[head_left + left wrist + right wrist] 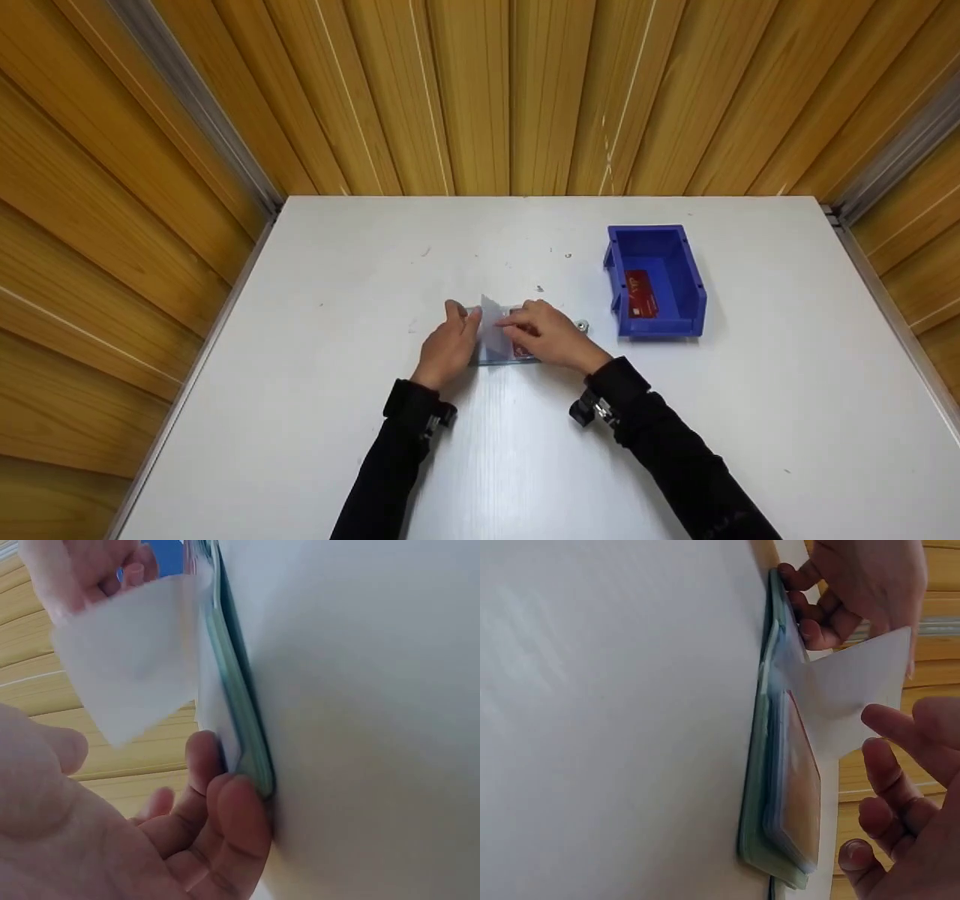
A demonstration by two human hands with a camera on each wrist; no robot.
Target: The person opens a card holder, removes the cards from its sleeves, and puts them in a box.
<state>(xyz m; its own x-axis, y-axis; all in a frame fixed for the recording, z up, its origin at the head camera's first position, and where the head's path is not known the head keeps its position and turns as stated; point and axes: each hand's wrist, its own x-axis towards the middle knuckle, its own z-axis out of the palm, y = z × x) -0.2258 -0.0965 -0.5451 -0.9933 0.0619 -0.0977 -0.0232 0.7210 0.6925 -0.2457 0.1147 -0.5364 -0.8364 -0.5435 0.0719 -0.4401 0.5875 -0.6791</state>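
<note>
A teal-edged card holder (491, 364) lies opened out on the white table, with a translucent sleeve page (493, 330) standing up from its middle. On its right half sits a stack of sleeves with a red card (801, 776) on top. My left hand (448, 346) holds the holder's left end, curled fingers (240, 814) at the cover's edge and the thumb raised off it. My right hand (551, 335) is over the right half; its extended index finger (892, 724) touches the raised page, the other fingers loosely bent.
A blue bin (660, 328) stands on the table to the right, with a red card (642, 294) inside. A small metal snap (582, 325) shows beside the right hand. Wood-patterned panels (510, 97) rise behind the table (360, 270), where small specks lie.
</note>
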